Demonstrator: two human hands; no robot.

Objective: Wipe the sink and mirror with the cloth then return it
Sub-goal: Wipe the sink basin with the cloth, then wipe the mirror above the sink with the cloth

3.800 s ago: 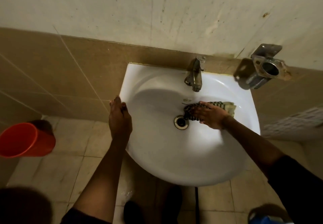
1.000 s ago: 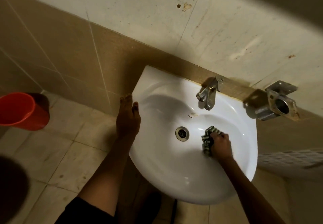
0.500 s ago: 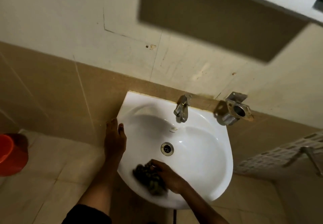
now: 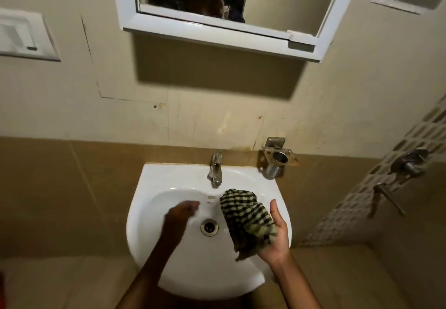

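The right hand holds a checked cloth palm-up over the sink, right of the drain. The left hand — blurred — hovers over the bowl below the tap. Above hangs the mirror — a metal holder sits on the wall beside the tap.

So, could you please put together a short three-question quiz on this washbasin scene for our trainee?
1. True or false: the checked cloth lies flat on the sink rim.
2. Which hand holds the cloth? A) left hand B) right hand C) both
3. Fill in: the mirror hangs on the wall ____ the tap.

Key
1. False: it is lifted over the basin in an open palm.
2. B
3. above
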